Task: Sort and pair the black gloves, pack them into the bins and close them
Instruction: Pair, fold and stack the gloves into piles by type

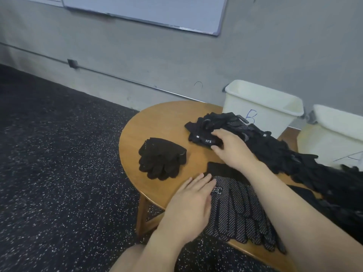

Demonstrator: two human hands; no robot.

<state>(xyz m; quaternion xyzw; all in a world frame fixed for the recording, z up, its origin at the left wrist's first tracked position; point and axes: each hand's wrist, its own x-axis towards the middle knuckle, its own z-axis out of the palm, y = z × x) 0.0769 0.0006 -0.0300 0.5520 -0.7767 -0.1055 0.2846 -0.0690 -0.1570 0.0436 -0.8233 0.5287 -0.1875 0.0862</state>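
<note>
We are still sorting, so the safe way is to lift one glove clear of the heap before matching it, keep the finished stacks square, and leave the bins for later.

The round table (157, 118) carries everything. From its middle, the big loose heap of gloves (306, 165) runs from one o'clock down to four o'clock, spilling toward our lap. Two pale bins stand behind it, touching the table's far edge: the bin marked B (261, 107) at one o'clock and the second bin (334, 138) at three o'clock; both are open on top and we cannot see lids.

At six o'clock lies the dotted stack (241, 211), palms up. Our left hand (193, 201) rests flat on its cuff end, fingers straight and together, pressing it still. At nine o'clock sits a plain folded pile (161, 158), well apart from both hands.

Our right hand (229, 146) reaches to twelve o'clock, fingers curled over the labelled glove (204, 139) at the heap's near end; thumb below, fingers on top, it grips the cuff. We should pull it toward us, away from the heap.
</note>
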